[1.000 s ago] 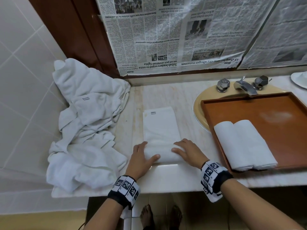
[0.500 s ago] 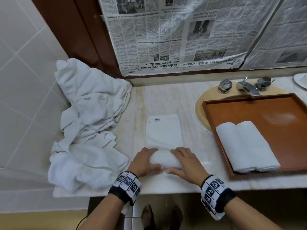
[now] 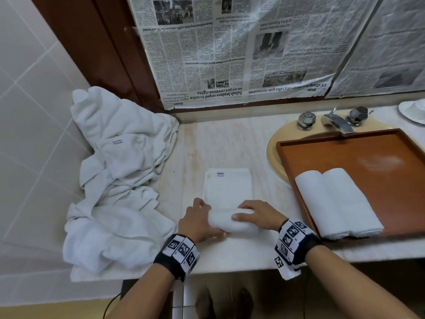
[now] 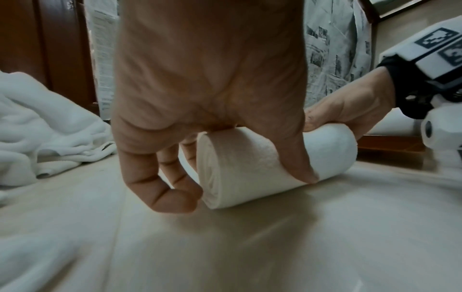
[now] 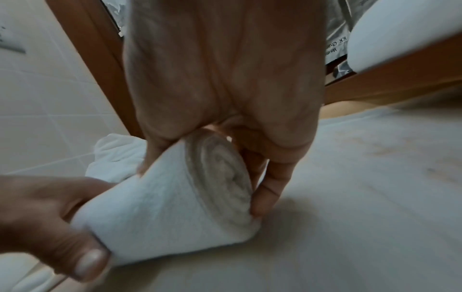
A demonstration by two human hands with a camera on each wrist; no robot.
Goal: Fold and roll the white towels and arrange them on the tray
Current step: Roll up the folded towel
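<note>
A folded white towel (image 3: 227,187) lies on the marble counter (image 3: 264,157), its near end wound into a thick roll (image 3: 232,221). My left hand (image 3: 200,223) grips the roll's left end (image 4: 240,171), fingers curled over the far side and thumb on the near side. At the other end (image 5: 220,177) my right hand (image 3: 255,215) curls round the roll the same way. Two rolled white towels (image 3: 335,201) lie side by side at the front left of the brown wooden tray (image 3: 391,157).
A heap of loose white towels (image 3: 115,180) fills the counter's left side against the tiled wall. The tray sits over a beige sink (image 3: 276,143) with a chrome tap (image 3: 335,120). Newspaper (image 3: 241,54) covers the wall behind. A white dish (image 3: 414,111) shows at far right.
Both hands have rolled the towel away from me; the roll has grown thicker and the flat part shorter. The hands now wrap round the roll's ends.
</note>
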